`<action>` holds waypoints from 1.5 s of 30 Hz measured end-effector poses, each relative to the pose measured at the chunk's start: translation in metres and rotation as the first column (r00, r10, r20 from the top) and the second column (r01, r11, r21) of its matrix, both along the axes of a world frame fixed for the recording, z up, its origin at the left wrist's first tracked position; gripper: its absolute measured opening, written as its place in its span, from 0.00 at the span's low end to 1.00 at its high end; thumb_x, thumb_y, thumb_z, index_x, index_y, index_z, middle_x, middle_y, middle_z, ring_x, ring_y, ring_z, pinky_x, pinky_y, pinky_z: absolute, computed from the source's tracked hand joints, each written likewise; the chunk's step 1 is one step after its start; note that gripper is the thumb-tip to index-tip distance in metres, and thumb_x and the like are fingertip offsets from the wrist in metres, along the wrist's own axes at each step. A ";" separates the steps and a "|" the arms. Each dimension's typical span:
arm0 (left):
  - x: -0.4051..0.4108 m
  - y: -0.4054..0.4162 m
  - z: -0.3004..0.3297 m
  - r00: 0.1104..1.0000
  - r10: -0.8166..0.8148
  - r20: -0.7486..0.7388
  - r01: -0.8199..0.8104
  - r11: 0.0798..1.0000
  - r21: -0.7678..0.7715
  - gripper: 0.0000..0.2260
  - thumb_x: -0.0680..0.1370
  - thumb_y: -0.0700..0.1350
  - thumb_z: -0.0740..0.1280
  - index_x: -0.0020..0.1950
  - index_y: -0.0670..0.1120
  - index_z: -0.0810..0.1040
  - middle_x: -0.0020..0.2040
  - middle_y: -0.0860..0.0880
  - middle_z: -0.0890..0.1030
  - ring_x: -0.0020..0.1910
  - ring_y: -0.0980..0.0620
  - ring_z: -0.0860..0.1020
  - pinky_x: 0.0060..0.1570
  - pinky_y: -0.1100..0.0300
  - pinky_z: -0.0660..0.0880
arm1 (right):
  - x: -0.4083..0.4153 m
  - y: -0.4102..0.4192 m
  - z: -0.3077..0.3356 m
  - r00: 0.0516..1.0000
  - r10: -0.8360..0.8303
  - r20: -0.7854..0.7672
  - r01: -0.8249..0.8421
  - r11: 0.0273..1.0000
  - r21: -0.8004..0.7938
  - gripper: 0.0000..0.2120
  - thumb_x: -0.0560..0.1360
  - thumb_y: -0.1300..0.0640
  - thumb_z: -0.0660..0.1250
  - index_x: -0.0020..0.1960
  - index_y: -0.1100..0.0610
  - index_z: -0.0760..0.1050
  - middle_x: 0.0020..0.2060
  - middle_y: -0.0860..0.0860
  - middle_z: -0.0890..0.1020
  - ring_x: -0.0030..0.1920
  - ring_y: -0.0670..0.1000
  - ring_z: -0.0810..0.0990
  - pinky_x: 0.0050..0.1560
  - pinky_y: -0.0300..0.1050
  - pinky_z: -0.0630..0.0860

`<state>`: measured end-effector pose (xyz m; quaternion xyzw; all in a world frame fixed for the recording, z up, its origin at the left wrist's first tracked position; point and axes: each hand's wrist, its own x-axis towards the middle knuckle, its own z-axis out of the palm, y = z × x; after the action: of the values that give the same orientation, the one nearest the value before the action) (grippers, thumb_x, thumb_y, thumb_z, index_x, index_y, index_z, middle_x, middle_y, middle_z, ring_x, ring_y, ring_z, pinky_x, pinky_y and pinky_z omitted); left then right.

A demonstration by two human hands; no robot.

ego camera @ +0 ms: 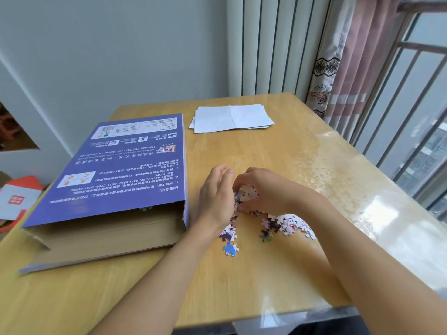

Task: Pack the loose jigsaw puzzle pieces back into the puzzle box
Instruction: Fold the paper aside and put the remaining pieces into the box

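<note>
Both hands are scooping: the right hand [258, 192] is grasping puzzle pieces [246, 193], the released left hand [216, 197] is walling them in, because the box [116, 170] is waiting at nine o'clock.

On a glossy light wooden table [278, 262], a flat purple cardboard puzzle box [125, 165] lies with its near end flap open. Just to its right, the left hand [215, 197] stands edgewise with straight fingers, while the right hand [263, 189] curls around a clump of small multicoloured jigsaw pieces [245, 193]. More loose pieces [287, 224] lie scattered beside the wrists. Folded white paper sheets [232, 118] rest farther back.
</note>
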<state>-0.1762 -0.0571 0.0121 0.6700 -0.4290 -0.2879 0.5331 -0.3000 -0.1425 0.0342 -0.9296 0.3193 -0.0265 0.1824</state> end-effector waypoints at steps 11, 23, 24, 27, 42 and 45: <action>0.004 0.004 0.001 0.986 -0.003 -0.168 -0.028 0.983 -0.184 0.17 0.77 0.57 0.58 0.62 0.54 0.77 0.62 0.57 0.79 0.64 0.61 0.75 0.68 0.56 0.71 | -0.007 -0.011 0.005 0.949 -0.100 0.299 0.076 0.993 0.092 0.09 0.68 0.54 0.80 0.46 0.52 0.83 0.38 0.47 0.85 0.40 0.50 0.82 0.42 0.47 0.79; 0.063 0.058 0.058 0.951 -0.051 0.306 0.170 0.911 -0.375 0.11 0.76 0.42 0.67 0.57 0.49 0.79 0.60 0.56 0.79 0.63 0.59 0.75 0.60 0.67 0.72 | -0.006 -0.017 0.022 0.801 -0.329 0.500 0.023 0.851 0.524 0.14 0.66 0.65 0.80 0.50 0.65 0.82 0.38 0.59 0.85 0.36 0.54 0.84 0.38 0.48 0.79; 0.082 0.067 0.061 0.882 -0.026 0.471 0.192 0.932 -0.307 0.14 0.75 0.41 0.69 0.60 0.50 0.78 0.61 0.58 0.77 0.65 0.59 0.74 0.61 0.67 0.71 | -0.004 -0.015 0.025 0.790 -0.325 0.520 0.014 0.857 0.515 0.14 0.66 0.64 0.80 0.49 0.64 0.82 0.38 0.59 0.85 0.36 0.54 0.84 0.38 0.47 0.78; 0.141 0.099 0.061 0.597 -0.128 0.792 0.107 0.991 0.080 0.30 0.69 0.44 0.77 0.69 0.56 0.72 0.69 0.60 0.68 0.71 0.59 0.64 0.68 0.62 0.63 | 0.007 -0.006 0.038 0.741 -0.308 0.596 -0.023 0.876 0.482 0.20 0.61 0.57 0.81 0.48 0.64 0.81 0.43 0.64 0.85 0.41 0.61 0.84 0.42 0.51 0.79; 0.197 0.114 0.140 0.499 0.065 0.864 -0.138 0.990 0.005 0.08 0.75 0.50 0.74 0.53 0.59 0.86 0.39 0.56 0.81 0.41 0.49 0.77 0.38 0.58 0.67 | 0.120 0.084 0.133 0.731 0.206 0.651 -0.236 0.971 -0.043 0.10 0.67 0.58 0.81 0.46 0.55 0.83 0.35 0.52 0.85 0.33 0.50 0.81 0.35 0.43 0.77; 0.202 0.103 0.176 0.553 -0.007 0.833 -0.076 0.995 0.058 0.04 0.75 0.54 0.74 0.49 0.61 0.86 0.41 0.60 0.85 0.43 0.57 0.82 0.45 0.57 0.77 | 0.127 0.088 0.156 0.795 0.410 0.447 -0.257 0.895 -0.365 0.06 0.71 0.57 0.76 0.48 0.53 0.83 0.41 0.51 0.83 0.39 0.51 0.79 0.40 0.49 0.76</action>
<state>0.0259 0.0455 0.1885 0.7574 -0.6036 0.0549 0.2428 -0.1726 -0.0543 0.1906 -0.9464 0.0812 -0.2857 0.1265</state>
